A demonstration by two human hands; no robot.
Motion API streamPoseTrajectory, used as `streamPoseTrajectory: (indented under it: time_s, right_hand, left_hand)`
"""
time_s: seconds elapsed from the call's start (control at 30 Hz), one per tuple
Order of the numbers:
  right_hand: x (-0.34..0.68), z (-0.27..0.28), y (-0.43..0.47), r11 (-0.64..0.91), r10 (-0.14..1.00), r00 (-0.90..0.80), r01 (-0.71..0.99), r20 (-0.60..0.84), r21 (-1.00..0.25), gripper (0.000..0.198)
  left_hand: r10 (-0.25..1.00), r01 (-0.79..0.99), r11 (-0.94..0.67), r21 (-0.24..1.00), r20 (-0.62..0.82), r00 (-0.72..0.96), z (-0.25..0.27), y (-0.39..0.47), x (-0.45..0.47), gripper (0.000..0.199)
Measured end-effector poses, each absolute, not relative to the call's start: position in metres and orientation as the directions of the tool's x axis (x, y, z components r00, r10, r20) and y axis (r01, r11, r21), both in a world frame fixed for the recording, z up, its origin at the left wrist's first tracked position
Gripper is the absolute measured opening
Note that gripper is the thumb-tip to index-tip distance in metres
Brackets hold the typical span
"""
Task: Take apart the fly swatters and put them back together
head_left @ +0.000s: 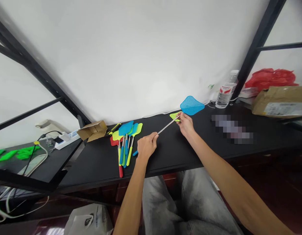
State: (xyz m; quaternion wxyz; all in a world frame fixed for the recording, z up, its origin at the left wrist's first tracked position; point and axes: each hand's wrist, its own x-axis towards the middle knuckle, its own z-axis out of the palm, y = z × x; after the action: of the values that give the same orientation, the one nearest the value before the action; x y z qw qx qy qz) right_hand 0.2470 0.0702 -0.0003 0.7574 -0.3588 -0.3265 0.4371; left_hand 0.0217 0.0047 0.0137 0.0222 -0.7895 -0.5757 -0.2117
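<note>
A fly swatter with a blue mesh head (192, 105) and a thin metal rod is held slantwise over the black table. My left hand (147, 145) is closed round its handle, and a blue handle end sticks out below the fist. Where the rod meets the blue head, my right hand (185, 124) pinches it between the fingers. Behind the right fingers a yellow-green swatter head (174, 116) shows in part; the rest of it is hidden. To the left of my left hand lies a pile of swatters (126, 128) with blue, yellow-green and red heads.
An open cardboard box (92, 130) stands beyond the pile, near a power strip (69, 139). At the right are a water bottle (224, 93), a blurred item (231, 129) and a carton (280, 101) under a red bag (272, 79). Black metal posts flank the black table (97, 163).
</note>
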Motion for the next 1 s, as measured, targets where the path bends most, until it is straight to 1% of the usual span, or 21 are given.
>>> streamPoseTrajectory:
  time_s: [0.13, 0.27, 0.47, 0.67, 0.77, 0.83, 1.0]
  right_hand:
    - [0.25, 0.002, 0.07, 0.371, 0.89, 0.413, -0.417, 0.191, -0.83, 0.047]
    - [0.253, 0.0, 0.072, 0.391, 0.875, 0.441, -0.406, 0.198, -0.826, 0.048]
    - [0.258, -0.002, 0.076, 0.396, 0.865, 0.482, -0.483, 0.141, -0.781, 0.046]
    - [0.262, -0.003, 0.077, 0.394, 0.874, 0.465, -0.504, 0.143, -0.769, 0.043]
    - [0.259, -0.004, 0.075, 0.373, 0.902, 0.402, -0.534, 0.16, -0.759, 0.043]
    - [0.253, -0.005, 0.072, 0.34, 0.928, 0.322, -0.516, 0.189, -0.786, 0.044]
    - [0.224, -0.012, 0.062, 0.257, 0.965, 0.036, -0.349, 0.261, -0.901, 0.045]
  left_hand:
    - [0.912, 0.924, -0.317, 0.215, 0.337, 0.234, 0.014, 0.005, 0.021, 0.039]
    - [0.907, 0.921, -0.324, 0.218, 0.348, 0.237, 0.013, 0.005, 0.019, 0.038]
    - [0.894, 0.915, -0.35, 0.202, 0.364, 0.262, 0.012, 0.006, 0.018, 0.037]
    - [0.89, 0.916, -0.359, 0.181, 0.362, 0.277, 0.012, 0.004, 0.016, 0.039]
    - [0.884, 0.912, -0.363, 0.189, 0.378, 0.274, 0.011, 0.003, 0.014, 0.039]
    - [0.883, 0.911, -0.359, 0.203, 0.389, 0.262, 0.01, 0.003, 0.014, 0.039]
    - [0.881, 0.909, -0.342, 0.238, 0.417, 0.222, 0.009, 0.004, 0.014, 0.038]
